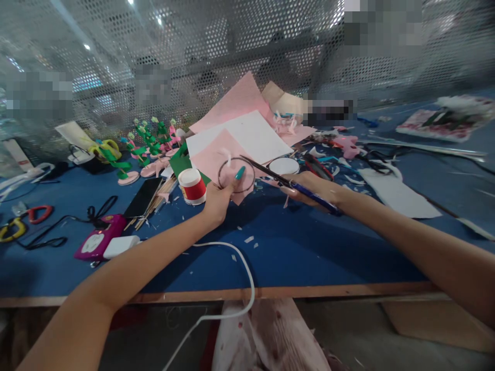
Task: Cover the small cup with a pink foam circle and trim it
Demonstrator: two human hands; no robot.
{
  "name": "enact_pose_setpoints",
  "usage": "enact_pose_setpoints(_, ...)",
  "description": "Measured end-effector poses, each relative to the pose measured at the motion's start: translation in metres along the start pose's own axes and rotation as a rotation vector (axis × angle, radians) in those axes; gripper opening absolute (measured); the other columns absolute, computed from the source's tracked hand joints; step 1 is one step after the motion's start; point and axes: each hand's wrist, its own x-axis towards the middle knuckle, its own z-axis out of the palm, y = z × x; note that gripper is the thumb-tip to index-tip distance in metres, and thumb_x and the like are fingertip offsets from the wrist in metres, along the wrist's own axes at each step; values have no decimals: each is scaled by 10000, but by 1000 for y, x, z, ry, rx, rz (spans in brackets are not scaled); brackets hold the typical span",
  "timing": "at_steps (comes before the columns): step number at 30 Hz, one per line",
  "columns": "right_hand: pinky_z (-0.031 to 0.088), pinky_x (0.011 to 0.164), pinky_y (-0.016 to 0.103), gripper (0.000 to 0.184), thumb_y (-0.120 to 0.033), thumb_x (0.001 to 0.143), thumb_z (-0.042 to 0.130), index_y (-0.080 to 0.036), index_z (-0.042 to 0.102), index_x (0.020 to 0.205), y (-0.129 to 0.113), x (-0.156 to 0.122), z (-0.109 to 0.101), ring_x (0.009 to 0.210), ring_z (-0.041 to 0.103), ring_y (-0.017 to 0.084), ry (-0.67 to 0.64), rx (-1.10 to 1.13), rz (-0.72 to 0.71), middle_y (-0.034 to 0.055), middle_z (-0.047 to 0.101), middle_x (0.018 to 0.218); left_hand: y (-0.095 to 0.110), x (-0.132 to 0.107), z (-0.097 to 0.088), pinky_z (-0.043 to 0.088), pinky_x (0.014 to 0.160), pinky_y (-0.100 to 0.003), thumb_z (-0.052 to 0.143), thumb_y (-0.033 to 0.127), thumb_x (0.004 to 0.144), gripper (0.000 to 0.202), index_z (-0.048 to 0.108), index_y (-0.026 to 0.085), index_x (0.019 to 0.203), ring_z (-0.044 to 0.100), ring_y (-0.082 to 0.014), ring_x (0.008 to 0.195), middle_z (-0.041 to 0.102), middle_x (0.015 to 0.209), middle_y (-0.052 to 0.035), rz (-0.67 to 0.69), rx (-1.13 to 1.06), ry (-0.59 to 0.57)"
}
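Note:
My left hand (219, 202) pinches a piece of pink paper (211, 159), its teal-nailed thumb lying over a dark circle outline on the sheet. In my right hand (315, 186) is a pair of scissors with a blue handle (314, 198); the dark blades point left and reach the right side of that circle. The blades' exact contact with the paper is hard to make out. Just left of my left hand stands a white jar with a red label (192, 188). A white round disc (284, 166) lies behind the blades.
Paper flowers with green leaves (149, 141) stand at the back left. Larger pink (240, 98) and white sheets (247, 131) lean behind. A purple device (101, 237), wooden sticks (154, 203) and a white cable (247, 273) lie nearer. Paper scraps litter the blue table (216, 270).

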Motion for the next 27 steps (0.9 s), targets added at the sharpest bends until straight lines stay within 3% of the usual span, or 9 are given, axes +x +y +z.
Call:
enact_pose_setpoints(5, 349, 582, 315, 471, -606, 858, 227, -200, 420, 719, 7, -1, 1, 573, 446, 149, 11, -2, -29, 41, 497, 606, -2, 2, -2, 540, 662, -271, 777, 247, 595, 190, 714, 140, 739, 660, -147, 705, 717, 739, -43, -17, -4, -17)
enact_pose_setpoints(13, 336, 572, 312, 426, -562, 888, 226, -203, 417, 763, -10, -7, -8, 549, 417, 134, -20, 86, -6, 29, 502, 616, -2, 2, -5, 476, 527, -205, 783, 296, 585, 190, 690, 141, 644, 579, -78, 548, 662, 597, 4, 33, 86, -42)
enact_pose_setpoints(18, 318, 553, 309, 338, -507, 881, 299, -218, 375, 725, -10, -6, -8, 501, 357, 121, -39, 38, 47, -9, 439, 545, -3, 2, -5, 517, 621, -234, 785, 271, 587, 183, 707, 141, 690, 631, -105, 625, 701, 682, -27, 41, 61, -57)
enact_pose_setpoints(22, 322, 550, 310, 378, -555, 862, 280, -222, 369, 707, -3, -2, -6, 489, 351, 121, -44, 30, -26, -13, 421, 518, -3, 2, -4, 520, 642, -228, 790, 265, 570, 202, 709, 129, 696, 642, -105, 626, 709, 682, -29, 17, 42, -63)
enact_pose_setpoints(27, 357, 588, 312, 442, -611, 826, 265, -212, 401, 692, -2, 1, -4, 567, 421, 141, -13, 34, 20, 30, 470, 599, -1, 2, -3, 511, 638, -217, 793, 241, 556, 205, 694, 112, 682, 643, -107, 634, 707, 683, -28, 4, -1, -34)
